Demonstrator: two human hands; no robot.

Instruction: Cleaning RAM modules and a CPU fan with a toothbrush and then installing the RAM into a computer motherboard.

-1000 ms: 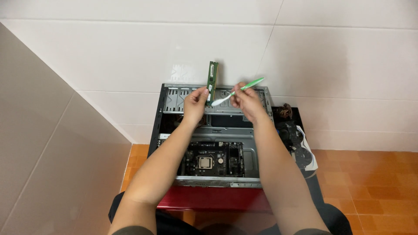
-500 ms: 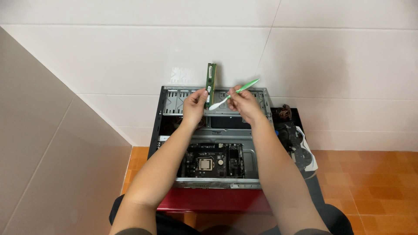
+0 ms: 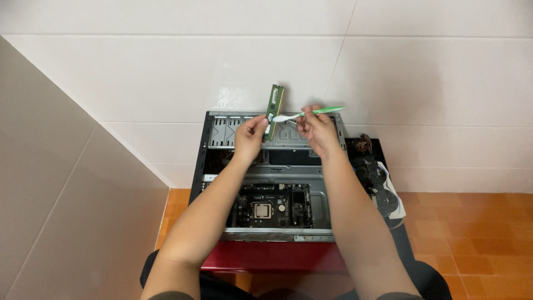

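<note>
White wall tiles back left fingers (image 3: 256, 126) pinching memory stick (image 3: 273, 111), hiding its base; right fingers (image 3: 307, 121) grip toothbrush (image 3: 308, 114).

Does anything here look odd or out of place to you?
Yes: the right hand holds a green-and-white toothbrush, its head against a green memory stick held upright by the left hand. The open computer case sits on a red stand.

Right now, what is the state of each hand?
Left hand: closed on the green memory module, held upright.
Right hand: closed on the green-and-white toothbrush.
</note>
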